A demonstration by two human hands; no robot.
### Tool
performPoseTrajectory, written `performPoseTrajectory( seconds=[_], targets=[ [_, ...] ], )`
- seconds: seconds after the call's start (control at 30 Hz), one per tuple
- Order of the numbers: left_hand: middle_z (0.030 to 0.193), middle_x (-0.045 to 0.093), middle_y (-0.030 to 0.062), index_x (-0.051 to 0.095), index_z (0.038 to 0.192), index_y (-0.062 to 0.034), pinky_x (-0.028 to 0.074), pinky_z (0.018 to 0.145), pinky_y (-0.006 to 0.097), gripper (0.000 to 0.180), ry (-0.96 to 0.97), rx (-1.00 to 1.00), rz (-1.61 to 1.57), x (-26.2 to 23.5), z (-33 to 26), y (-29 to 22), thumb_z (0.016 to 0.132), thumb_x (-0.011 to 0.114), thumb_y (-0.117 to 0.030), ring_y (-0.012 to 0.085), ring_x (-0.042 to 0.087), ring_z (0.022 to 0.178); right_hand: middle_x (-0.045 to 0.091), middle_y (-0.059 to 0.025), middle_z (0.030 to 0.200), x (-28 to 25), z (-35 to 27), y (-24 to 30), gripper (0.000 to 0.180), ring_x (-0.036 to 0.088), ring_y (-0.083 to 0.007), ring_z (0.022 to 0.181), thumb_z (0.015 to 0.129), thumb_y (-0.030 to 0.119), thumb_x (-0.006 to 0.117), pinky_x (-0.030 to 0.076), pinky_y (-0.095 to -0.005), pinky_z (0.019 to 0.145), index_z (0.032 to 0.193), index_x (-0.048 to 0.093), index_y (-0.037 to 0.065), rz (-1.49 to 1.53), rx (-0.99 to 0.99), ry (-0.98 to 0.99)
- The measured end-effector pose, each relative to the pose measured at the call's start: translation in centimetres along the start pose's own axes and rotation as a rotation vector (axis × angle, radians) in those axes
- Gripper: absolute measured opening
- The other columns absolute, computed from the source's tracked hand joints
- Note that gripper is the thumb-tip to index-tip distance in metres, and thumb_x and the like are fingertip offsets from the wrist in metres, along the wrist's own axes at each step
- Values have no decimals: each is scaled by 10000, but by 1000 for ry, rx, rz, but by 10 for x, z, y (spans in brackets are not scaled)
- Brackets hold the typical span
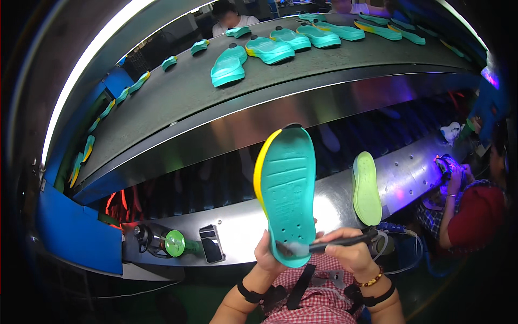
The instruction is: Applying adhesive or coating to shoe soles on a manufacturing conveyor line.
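A teal shoe sole [288, 183] with a yellow side edge stands nearly upright in front of me, its hollow inner face turned my way. My left hand [267, 255] grips its lower end from the left. In my right hand [352, 252] is a brush [319, 248] with a black handle, held level. The brush's pale bristles lie against the sole's inner face near the lower end, just below several small holes. A dark tab shows at the sole's top. To the right, a pale yellow-green sole [367, 189] rests on the metal ledge [329, 202].
Beyond the ledge runs a dark conveyor belt [162, 102] carrying several teal soles [227, 67]. A dark bottle [152, 241], a green round container [175, 243] and a phone [211, 244] sit on the ledge at left. A co-worker in red [475, 216] works at right.
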State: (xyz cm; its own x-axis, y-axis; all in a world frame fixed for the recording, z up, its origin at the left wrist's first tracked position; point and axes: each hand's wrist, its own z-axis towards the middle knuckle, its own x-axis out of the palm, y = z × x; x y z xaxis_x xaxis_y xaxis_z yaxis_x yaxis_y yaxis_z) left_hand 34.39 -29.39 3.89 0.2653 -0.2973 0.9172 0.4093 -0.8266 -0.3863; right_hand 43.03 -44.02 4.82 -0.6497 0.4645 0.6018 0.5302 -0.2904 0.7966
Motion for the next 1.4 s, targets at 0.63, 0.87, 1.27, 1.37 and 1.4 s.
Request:
performPoseTrajectory(
  seconds=[0.63, 0.87, 1.27, 1.37, 1.4],
  targets=[
    [1181, 451, 191, 314, 1274, 21, 434, 859, 314, 616, 432, -805, 731, -18, 15, -40, 834, 485, -375, 227, 508, 1023, 615, -126, 991, -17, 7, 57, 216, 599, -236, 917, 725, 19, 627, 476, -292, 794, 941, 625, 19, -926, -103, 817],
    [1175, 468, 183, 351, 1256, 30, 431, 856, 305, 599, 347, -819, 725, -4, 13, -57, 848, 448, -397, 214, 516, 1012, 620, -117, 979, -24, 0, 60, 225, 602, -226, 910, 731, 39, 631, 483, -303, 788, 955, 609, 18, -869, -264, 672],
    [1154, 497, 168, 475, 1126, 36, 359, 930, 359, 600, 39, -434, 465, -1, -4, -74, 810, 422, -472, 254, 491, 1045, 645, -116, 856, -24, -13, 48, 191, 629, -223, 802, 678, 48, 685, 496, -285, 714, 859, 642, 2, -950, -389, 472],
    [1324, 304, 202, 372, 1253, -16, 318, 971, 473, 790, 203, -310, 437, -38, 21, -45, 792, 274, -650, 342, 372, 1173, 648, -111, 839, -22, -13, 45, 196, 623, -216, 788, 666, 43, 685, 486, -285, 705, 853, 646, 0, -856, -460, 357],
    [1336, 274, 209, 312, 1287, -26, 301, 978, 483, 851, 110, -393, 144, -45, 20, -28, 769, 225, -695, 347, 339, 1194, 647, -109, 833, -23, -9, 41, 203, 619, -212, 785, 660, 34, 682, 481, -282, 704, 856, 647, -2, -875, -425, 262]
  ],
)
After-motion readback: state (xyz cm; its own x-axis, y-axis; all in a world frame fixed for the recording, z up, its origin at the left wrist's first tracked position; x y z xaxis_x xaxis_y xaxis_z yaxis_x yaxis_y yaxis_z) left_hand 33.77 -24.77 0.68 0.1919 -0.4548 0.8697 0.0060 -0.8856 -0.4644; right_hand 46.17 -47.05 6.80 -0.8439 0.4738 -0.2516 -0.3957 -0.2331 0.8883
